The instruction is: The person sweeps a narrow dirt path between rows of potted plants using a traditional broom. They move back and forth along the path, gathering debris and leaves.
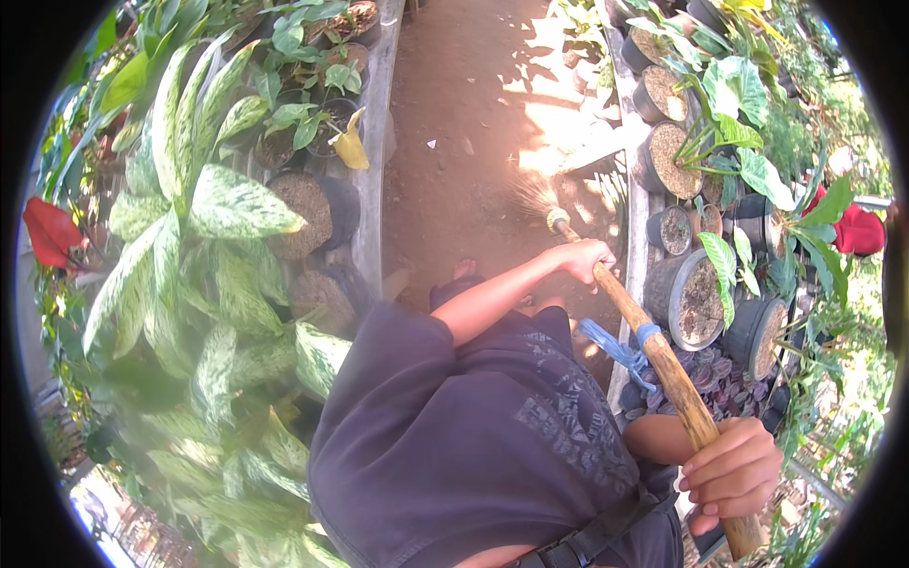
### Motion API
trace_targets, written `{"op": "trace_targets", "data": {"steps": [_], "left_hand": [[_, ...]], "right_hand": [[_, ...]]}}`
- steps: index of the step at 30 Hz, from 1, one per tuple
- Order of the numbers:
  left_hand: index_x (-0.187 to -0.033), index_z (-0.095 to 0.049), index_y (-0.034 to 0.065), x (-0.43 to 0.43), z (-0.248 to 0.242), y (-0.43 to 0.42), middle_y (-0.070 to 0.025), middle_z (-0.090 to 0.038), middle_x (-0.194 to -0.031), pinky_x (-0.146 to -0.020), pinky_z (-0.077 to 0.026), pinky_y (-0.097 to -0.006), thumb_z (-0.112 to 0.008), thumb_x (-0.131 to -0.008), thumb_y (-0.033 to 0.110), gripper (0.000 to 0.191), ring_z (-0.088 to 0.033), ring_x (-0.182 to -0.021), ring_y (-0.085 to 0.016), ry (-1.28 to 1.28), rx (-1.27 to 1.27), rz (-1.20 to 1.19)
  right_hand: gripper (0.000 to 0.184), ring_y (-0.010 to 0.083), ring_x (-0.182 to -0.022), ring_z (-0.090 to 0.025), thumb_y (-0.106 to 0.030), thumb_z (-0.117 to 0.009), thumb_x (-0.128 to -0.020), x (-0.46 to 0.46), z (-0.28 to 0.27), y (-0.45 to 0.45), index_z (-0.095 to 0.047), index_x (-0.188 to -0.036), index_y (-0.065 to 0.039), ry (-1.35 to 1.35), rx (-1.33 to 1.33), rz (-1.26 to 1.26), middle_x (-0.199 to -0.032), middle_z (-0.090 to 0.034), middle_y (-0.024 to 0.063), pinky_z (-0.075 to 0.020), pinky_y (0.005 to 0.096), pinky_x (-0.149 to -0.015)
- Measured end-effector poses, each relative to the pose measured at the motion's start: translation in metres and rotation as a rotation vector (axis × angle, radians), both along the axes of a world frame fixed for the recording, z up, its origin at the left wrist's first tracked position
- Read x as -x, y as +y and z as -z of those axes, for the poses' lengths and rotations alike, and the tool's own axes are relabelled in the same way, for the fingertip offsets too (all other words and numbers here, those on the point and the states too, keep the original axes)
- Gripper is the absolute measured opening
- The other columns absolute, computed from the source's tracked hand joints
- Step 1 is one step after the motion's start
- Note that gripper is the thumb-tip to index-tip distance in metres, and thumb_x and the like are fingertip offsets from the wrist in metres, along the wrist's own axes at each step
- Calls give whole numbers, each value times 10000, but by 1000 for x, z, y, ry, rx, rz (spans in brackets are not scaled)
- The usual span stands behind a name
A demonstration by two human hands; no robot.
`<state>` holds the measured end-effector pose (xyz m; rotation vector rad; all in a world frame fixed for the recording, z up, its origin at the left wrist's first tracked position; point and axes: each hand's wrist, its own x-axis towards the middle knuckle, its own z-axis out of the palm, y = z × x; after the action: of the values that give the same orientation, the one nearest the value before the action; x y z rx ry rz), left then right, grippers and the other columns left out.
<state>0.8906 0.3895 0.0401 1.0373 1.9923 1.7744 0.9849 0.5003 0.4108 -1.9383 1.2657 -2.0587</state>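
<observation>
A stick broom slants across the view, its wooden handle [671,373] running from the lower right up to the middle. My left hand [586,263] wraps the handle near the broom's head. Further back, close to the butt end, my right hand [735,468] grips the same handle. The thin bristles [532,195] fan out over the dirt path [454,142], blurred at their tips. A pale binding [557,217] gathers them at the handle's end. Between my hands, a blue plastic strip [618,351] is tied around the handle and hangs loose.
Raised concrete edges, one on the left [371,142] and one on the right [637,255], border the path. Potted plants crowd both sides, including a large grey pot [675,302] near the handle. Variegated leaves [234,202] spread at left. A small white scrap [431,144] lies on the dirt.
</observation>
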Motion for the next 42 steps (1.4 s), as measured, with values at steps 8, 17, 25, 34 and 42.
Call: {"op": "trace_targets", "data": {"steps": [8,17,25,34,42], "left_hand": [[-650,-455,41,-1,69,5,-42,-496,-571,-535,-395,-355,-764,-510,58,339,-501,-568,-155,-209,169,-112],[-721,-575,43,-42,64,58,-78,-598,-628,-551,-435,-371,-708,-528,26,235,-568,-602,-198,-295,164,-340],[-702,-517,21,-77,65,110,-84,-527,-598,-536,-396,-368,-645,-546,18,202,-519,-582,-184,-235,162,-392],[-696,-509,35,-79,5,133,-115,-556,-639,-566,-406,-411,-641,-557,30,191,-559,-622,-274,-105,136,-371],[-694,-533,37,-43,10,132,-150,-561,-658,-604,-434,-422,-641,-568,52,167,-572,-664,-335,66,15,-723]], "right_hand": [[88,97,-366,-410,0,-509,-820,29,64,7,-424,-810,-20,-208,-13,540,-527,-442,22,-410,241,-350],[99,92,-383,-384,29,-485,-801,45,66,97,-396,-781,-9,-363,30,428,-543,-417,45,-406,251,-362],[83,85,-370,-365,29,-452,-796,34,63,164,-380,-778,-9,-376,88,315,-527,-396,31,-393,242,-351],[119,93,-373,-443,-64,-529,-781,-8,10,173,-449,-695,-47,-67,84,179,-528,-442,-10,-427,226,-355],[120,96,-394,-408,-65,-498,-783,-17,10,155,-429,-685,-61,-9,37,151,-530,-414,-2,-375,229,-378]]}}
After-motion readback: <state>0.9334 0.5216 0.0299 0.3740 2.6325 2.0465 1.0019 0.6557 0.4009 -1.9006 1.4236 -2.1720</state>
